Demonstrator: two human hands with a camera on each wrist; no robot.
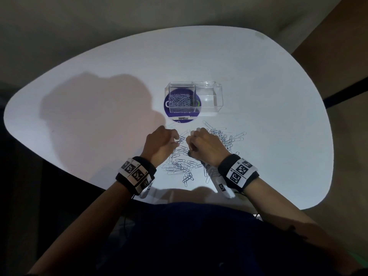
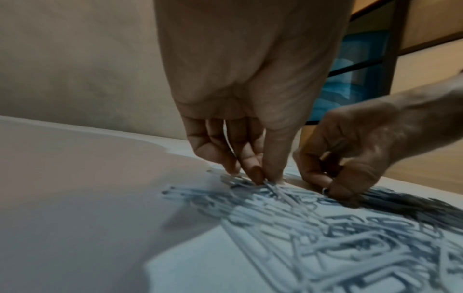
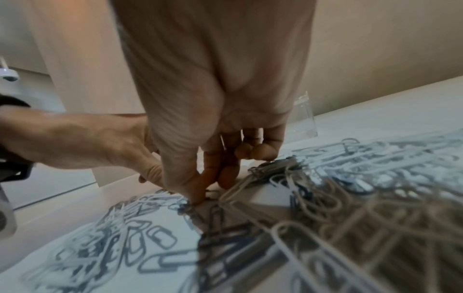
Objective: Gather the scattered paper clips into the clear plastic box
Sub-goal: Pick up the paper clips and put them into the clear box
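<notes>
Surface: white rounded tabletop [image 1: 258,80] under bright light, beige wall and floor behind it, a person's shadow cast across its left side.
Nearest: dark-clothed lap at the table's near edge; both forearms wear black wristbands with black-and-white square marker tags [image 1: 137,174].
Loose clips: scattered silver wire paper clips [image 1: 179,166] lie in a wide heap on the table, from just in front of the wrists out past the knuckles and off to the right.
Left hand: left hand [image 1: 161,144] has its fingers curled down into the heap — the left wrist view shows thumb and fingertips [image 2: 255,174] pinching a few paper clips against the table.
Right hand: right hand [image 1: 205,144] is just beside the left, fingers bent down; in the right wrist view thumb and forefinger press together at the table on a clip, though blur hides the exact grip.
Farther: clear plastic two-compartment box [image 1: 209,100] stands beyond the hands, well apart from them, partly on a round purple printed sticker [image 1: 179,118].
Box contents: left compartment holds a pile of paper clips — the right compartment looks bare.
</notes>
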